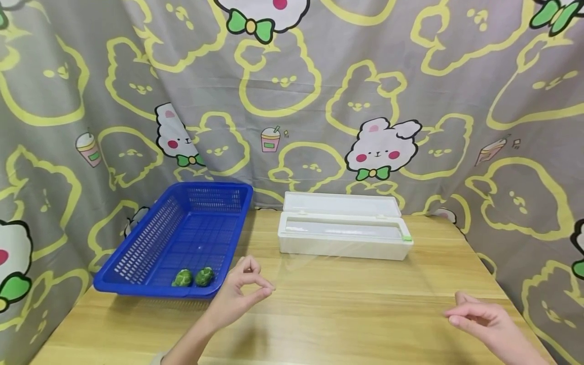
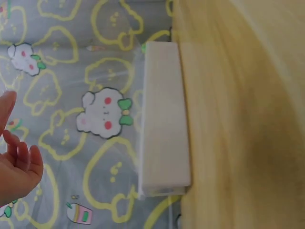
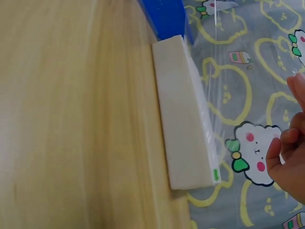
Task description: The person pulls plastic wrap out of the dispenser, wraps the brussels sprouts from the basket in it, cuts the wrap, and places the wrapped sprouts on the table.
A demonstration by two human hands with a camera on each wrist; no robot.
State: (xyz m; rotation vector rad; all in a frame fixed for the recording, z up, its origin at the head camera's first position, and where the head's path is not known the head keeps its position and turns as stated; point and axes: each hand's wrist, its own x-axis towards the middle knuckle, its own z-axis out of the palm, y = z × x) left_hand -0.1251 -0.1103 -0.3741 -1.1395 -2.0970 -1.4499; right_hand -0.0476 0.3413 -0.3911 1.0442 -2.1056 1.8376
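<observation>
My left hand [image 1: 239, 286] pinches an edge of clear cling film between thumb and forefinger, above the table and right of the blue basket. My right hand [image 1: 485, 322] pinches the film's other side, over the table's right part. The cling film [image 3: 219, 62] is see-through and shows mainly as bright streaks in the right wrist view. Behind the hands stands a white cling film dispenser box [image 1: 344, 246], its lid [image 1: 342, 204] raised at the back. A green slider [image 1: 406, 238] sits at its right front corner. Both wrist views show the box's plain front.
The blue plastic basket [image 1: 101, 280] stands on the left of the wooden table [image 1: 365, 314]. Two green, round vegetables, one of them [image 1: 184, 278] at the left, lie at its near end. A grey patterned curtain [image 1: 310, 126] hangs behind and around the table.
</observation>
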